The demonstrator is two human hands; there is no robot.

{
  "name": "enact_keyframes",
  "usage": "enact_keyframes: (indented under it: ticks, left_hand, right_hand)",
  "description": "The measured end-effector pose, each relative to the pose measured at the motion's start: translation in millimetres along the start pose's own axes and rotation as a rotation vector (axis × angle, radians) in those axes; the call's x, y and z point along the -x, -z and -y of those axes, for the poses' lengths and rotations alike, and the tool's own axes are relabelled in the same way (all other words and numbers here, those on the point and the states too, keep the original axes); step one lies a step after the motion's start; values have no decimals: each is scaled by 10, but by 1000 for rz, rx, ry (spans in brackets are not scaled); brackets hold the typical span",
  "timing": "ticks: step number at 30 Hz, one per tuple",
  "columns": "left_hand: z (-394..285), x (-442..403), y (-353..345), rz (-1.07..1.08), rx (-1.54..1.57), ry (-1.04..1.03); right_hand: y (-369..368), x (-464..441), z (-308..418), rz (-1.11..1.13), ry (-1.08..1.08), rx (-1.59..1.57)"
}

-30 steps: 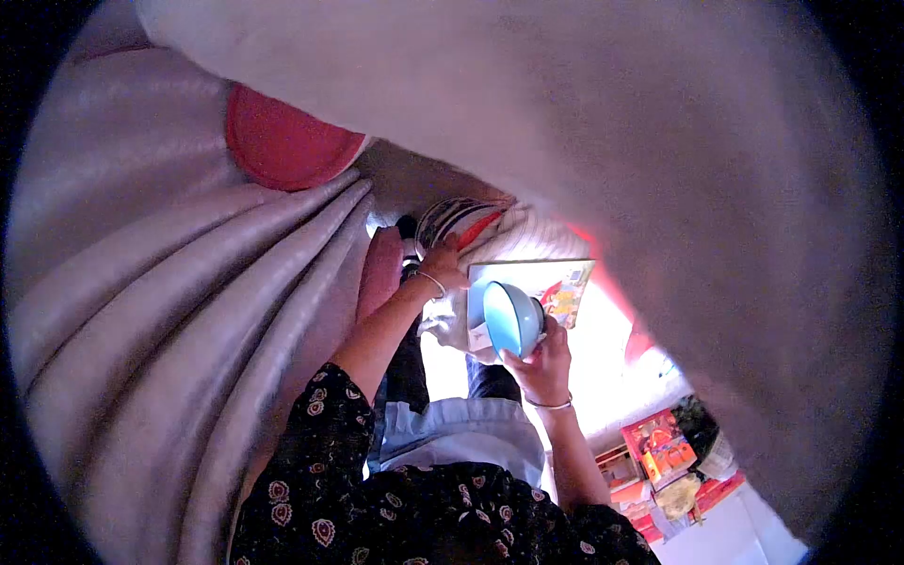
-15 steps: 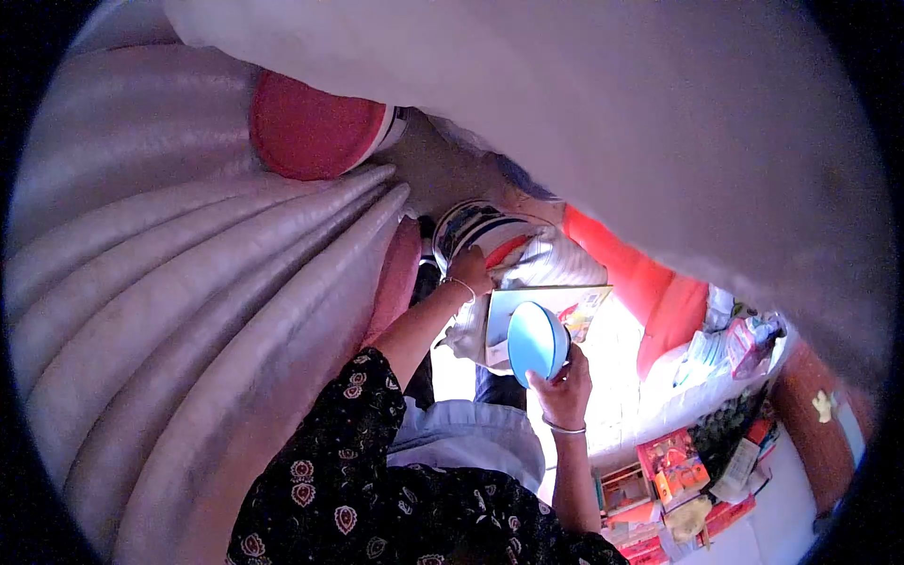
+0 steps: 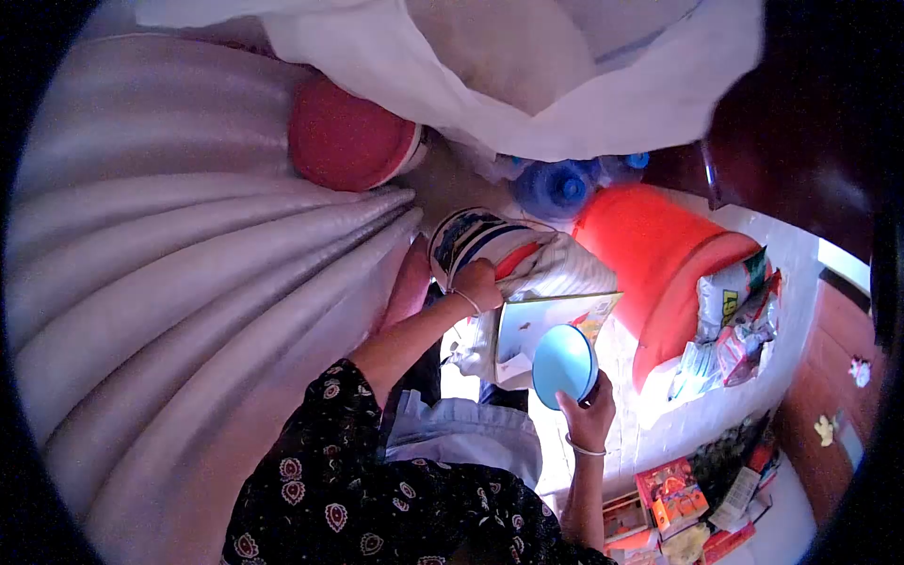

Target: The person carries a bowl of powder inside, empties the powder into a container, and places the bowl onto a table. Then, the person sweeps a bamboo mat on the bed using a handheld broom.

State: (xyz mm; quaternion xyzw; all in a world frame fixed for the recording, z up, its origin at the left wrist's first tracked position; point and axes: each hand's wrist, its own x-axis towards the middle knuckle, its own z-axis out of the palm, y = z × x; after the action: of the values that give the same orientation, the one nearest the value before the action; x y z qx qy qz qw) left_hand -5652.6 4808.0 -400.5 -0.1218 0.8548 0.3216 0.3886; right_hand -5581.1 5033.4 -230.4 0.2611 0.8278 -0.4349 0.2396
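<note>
My right hand (image 3: pixel 590 414) holds a light blue bowl (image 3: pixel 563 365) by its rim, thumb on the inside face and fingers behind; the bowl is tilted with its opening toward me. My left hand (image 3: pixel 477 285) is closed where a white bucket with dark blue bands (image 3: pixel 469 234) meets a pale striped sack (image 3: pixel 570 266); what its fingers grip is hidden. A red patch (image 3: pixel 516 258) shows beside that hand. Behind the bowl, a flat picture-printed board or box (image 3: pixel 527 330) leans against the sack.
A large red container (image 3: pixel 650 254) stands right of the sack, with bagged packets (image 3: pixel 739 311) beyond it. Blue water bottles (image 3: pixel 556 191) lie behind. A red-lidded bucket (image 3: pixel 350 134) is at upper left, beside pleated grey covering (image 3: pixel 188 282). White plastic (image 3: pixel 508 122) hangs overhead. Boxes (image 3: pixel 670 490) sit lower right.
The view has shifted, and the white plastic now covers less, showing the bottles and more of the red container. The bowl has moved slightly right and down in view with my right hand.
</note>
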Motion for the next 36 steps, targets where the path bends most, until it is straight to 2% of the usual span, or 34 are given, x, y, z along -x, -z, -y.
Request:
enact_keyframes:
  ticks: [4, 7, 8, 11, 13, 14, 17, 18, 23, 27, 29, 32, 36]
  left_hand:
    - [-167, 322, 474, -34, -30, 0]
    - [-445, 827, 1105, -39, -91, -62]
    - [-442, 868, 1109, -66, -62, -61]
    - [-177, 918, 1049, -148, 32, -99]
    - [-3, 1009, 1146, -201, 103, -164]
    - [-175, 1283, 1465, -250, 50, -85]
    - [79, 1423, 1732, -306, 106, -89]
    - [230, 1401, 1750, -407, 175, -89]
    - [926, 1440, 2148, -484, 441, -136]
    - [901, 1665, 2651, -472, 866, -133]
    - [946, 1722, 2953, -492, 739, 18]
    - [767, 1835, 3364, -548, 867, 28]
    - [1050, 1569, 3669, -684, 1001, 16]
  right_hand:
    - [275, 98, 317, -13, 47, -89]
    - [475, 227, 371, 21, -38, -137]
    - [597, 248, 393, 3, 2, -102]
    - [823, 372, 606, 32, -46, -273]
    - [860, 444, 668, -2, 28, -343]
    - [867, 495, 748, 4, 52, -374]
    - [854, 589, 896, 28, 107, -392]
    - [843, 598, 914, 31, 123, -386]
    - [671, 734, 1155, 95, 195, -390]
    - [582, 817, 1284, 107, 201, -357]
    - [575, 866, 1324, 108, 196, -366]
    - [603, 879, 1315, 104, 210, -368]
    - [606, 883, 1230, 67, 169, -370]
